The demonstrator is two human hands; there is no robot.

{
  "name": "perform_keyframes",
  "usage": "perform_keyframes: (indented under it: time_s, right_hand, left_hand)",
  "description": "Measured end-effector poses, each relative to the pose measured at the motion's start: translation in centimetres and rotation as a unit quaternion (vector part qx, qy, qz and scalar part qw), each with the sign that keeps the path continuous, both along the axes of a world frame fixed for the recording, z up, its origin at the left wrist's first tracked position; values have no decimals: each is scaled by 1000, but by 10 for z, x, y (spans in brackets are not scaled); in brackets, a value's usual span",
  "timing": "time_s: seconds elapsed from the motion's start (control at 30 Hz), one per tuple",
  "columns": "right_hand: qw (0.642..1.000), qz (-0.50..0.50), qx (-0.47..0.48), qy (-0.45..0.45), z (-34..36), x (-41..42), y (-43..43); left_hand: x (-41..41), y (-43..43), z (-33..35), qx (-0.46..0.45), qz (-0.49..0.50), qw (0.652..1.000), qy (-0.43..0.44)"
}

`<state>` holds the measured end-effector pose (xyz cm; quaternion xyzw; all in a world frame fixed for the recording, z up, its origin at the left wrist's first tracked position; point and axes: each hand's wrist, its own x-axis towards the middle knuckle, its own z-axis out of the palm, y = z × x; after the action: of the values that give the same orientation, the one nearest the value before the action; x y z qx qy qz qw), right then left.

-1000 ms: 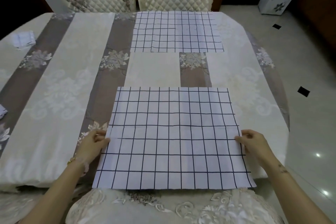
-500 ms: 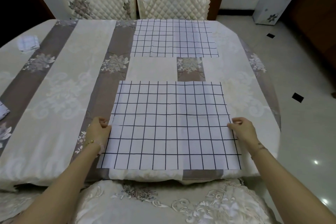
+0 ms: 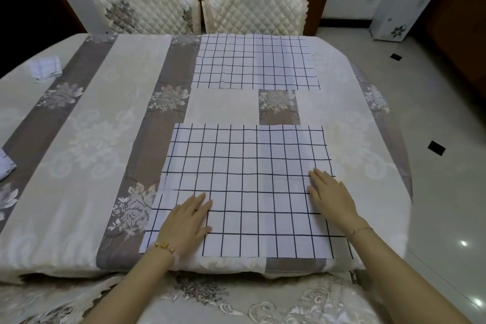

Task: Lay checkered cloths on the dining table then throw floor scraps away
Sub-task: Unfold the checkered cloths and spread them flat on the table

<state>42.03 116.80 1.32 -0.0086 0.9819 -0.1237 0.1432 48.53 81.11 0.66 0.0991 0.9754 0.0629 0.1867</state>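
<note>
Left hand (image 3: pixel 188 221) lies flat and open, palm down, on the near-left part of the near checkered cloth (image 3: pixel 247 187), gripping nothing; right hand (image 3: pixel 330 196) likewise flat, fingers extended, pressing the cloth near its right edge; half a second ago both hands pinched the side edges, and a second ago the cloth overhung the near edge of the dining table (image 3: pixel 79 155); it now sits wholly on the tabletop, its near hem just inside the table's edge, square to the far checkered cloth (image 3: pixel 255 60), which lies flat before the two quilted chairs (image 3: pixel 200 5); judgement: positioning is finished and smoothing is under way; a faint crease line runs across mid-cloth; two small folded cloths (image 3: pixel 46 68) rest at the table's left, one partly out of view, possibly awaiting placement; floor (image 3: pixel 434 113) at right shows dark tile insets only; no scraps identifiable there; disposal step not yet begun.
</note>
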Motion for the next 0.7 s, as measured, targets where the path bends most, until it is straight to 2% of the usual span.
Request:
perform_keyframes:
  time_s: [0.23, 0.37, 0.47, 0.57, 0.7]
  right_hand:
    - [999, -16, 24, -41, -4, 5, -3]
    - [999, -31, -5, 6, 4, 21, -1]
    - [998, -35, -23, 46, 8, 50, -1]
    - [1000, -5, 3, 19, 4, 78, 2]
    - [1000, -15, -22, -16, 4, 83, 4]
  left_hand:
    - [-1, -5, -2, 12, -10, 1000, 8]
    - [-21, -13, 7, 88, 43, 992, 81]
    - [-43, -25, 12, 72, 73, 990, 101]
    - [-58, -40, 9, 12, 69, 997, 37]
    - [-65, -53, 4, -21, 78, 996, -31]
